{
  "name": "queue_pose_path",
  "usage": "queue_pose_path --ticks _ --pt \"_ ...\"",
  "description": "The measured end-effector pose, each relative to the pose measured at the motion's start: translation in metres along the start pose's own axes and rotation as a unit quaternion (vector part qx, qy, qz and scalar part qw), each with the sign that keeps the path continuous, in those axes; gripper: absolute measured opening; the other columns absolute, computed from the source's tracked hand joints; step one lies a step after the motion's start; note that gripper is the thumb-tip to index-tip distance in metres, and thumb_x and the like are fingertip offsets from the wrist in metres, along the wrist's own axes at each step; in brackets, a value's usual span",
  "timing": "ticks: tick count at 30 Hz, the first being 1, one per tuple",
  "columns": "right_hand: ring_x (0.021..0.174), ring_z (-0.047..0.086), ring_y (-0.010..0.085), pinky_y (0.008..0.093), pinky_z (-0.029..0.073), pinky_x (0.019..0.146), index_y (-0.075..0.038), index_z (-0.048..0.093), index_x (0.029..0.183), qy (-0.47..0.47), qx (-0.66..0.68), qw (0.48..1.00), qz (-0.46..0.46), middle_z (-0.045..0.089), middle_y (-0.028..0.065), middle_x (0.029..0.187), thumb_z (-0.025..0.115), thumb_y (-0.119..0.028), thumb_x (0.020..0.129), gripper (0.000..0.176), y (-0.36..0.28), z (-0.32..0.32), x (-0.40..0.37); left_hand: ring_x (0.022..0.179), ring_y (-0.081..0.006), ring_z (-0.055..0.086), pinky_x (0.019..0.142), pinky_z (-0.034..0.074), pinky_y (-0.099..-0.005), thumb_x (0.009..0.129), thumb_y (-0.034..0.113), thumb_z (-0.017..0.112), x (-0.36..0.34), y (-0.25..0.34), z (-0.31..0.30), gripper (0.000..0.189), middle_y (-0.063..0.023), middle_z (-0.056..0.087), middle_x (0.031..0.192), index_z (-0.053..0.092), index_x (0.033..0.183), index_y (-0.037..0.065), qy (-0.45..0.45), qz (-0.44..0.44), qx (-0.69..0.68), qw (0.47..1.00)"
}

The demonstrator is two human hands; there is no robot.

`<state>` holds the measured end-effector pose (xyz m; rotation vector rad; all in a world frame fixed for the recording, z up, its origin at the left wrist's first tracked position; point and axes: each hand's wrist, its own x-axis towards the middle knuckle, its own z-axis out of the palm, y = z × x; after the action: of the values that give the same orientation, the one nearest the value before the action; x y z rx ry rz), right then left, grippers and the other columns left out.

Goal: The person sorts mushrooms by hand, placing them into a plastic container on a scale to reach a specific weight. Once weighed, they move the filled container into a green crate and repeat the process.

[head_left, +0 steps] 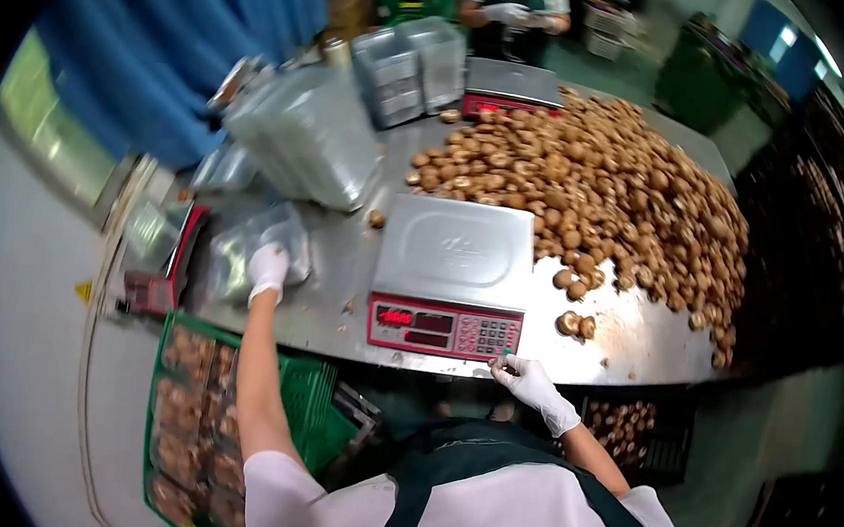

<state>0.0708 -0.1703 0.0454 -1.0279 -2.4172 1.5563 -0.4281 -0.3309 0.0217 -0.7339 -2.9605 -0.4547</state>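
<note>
My left hand [269, 268], in a white glove, is at the clear plastic trays [234, 255] on the left of the metal table. Its fingers are closed at a tray's edge, though the fingertips are blurred. My right hand [532, 386], also gloved, is at the table's front edge by the lower right corner of the digital scale [455, 256]. Thumb and finger are pinched together there; a small dark thing at the tips is too small to name. The scale has a bare metal pan and a lit red display. Brown mushrooms [590, 178] lie heaped to its right.
Stacked clear trays [308, 133] stand behind my left hand. A second scale [511, 86] is at the back, where a co-worker [514, 11] in white gloves stands. A green crate [165, 392] of packed mushrooms sits below left; a dark crate [672, 441] with mushrooms is below right.
</note>
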Motion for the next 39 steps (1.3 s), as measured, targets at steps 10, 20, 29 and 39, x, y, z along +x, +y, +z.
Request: queue_pose_path --ticks 10,20,29,39 --pt "0.079 0.064 0.0278 0.0335 0.049 0.076 -0.010 0.066 0.097 0.094 0.010 0.993 0.077 0.067 0.0128 0.083 0.056 -0.029 0.083 0.026 0.038 -0.028 -0.034 0.088 -0.0359 0.062 0.077 0.047 -0.0408 0.080 0.029 0.058 0.010 0.020 -0.017 0.035 -0.0220 0.065 0.093 0.064 0.093 -0.003 -0.059 0.070 0.002 0.996" --pt "0.066 0.064 0.0245 0.0337 0.050 0.068 -0.007 0.064 0.090 0.106 0.079 0.989 0.059 0.066 0.0109 0.069 0.054 -0.026 0.081 0.023 0.056 -0.046 -0.032 0.074 -0.0369 0.062 0.067 0.045 -0.0456 0.079 0.020 0.051 0.116 -0.106 0.069 0.029 -0.0250 0.063 0.075 0.063 0.077 -0.006 -0.143 -0.007 -0.098 0.985" --pt "0.071 0.066 0.0221 0.0317 0.051 0.071 -0.007 0.065 0.095 0.121 0.009 0.987 0.108 0.068 0.0111 0.076 0.056 -0.027 0.083 0.025 0.071 -0.082 -0.028 0.081 -0.0360 0.060 0.073 0.046 -0.0429 0.083 0.035 0.057 0.059 -0.050 -0.057 0.031 -0.0164 0.064 0.090 0.062 0.094 0.006 0.124 -0.036 0.098 0.987" --pt "0.109 0.051 0.0320 0.0403 0.048 0.084 -0.007 0.035 0.132 0.273 -0.176 0.919 0.223 0.038 0.0162 0.135 0.074 -0.036 0.067 0.081 0.107 -0.096 -0.002 0.081 -0.0224 0.060 0.074 0.049 -0.0311 0.085 0.008 0.061 -0.091 0.115 -0.098 0.013 -0.0123 0.064 0.090 0.061 0.094 -0.002 0.383 0.204 -0.161 0.886"
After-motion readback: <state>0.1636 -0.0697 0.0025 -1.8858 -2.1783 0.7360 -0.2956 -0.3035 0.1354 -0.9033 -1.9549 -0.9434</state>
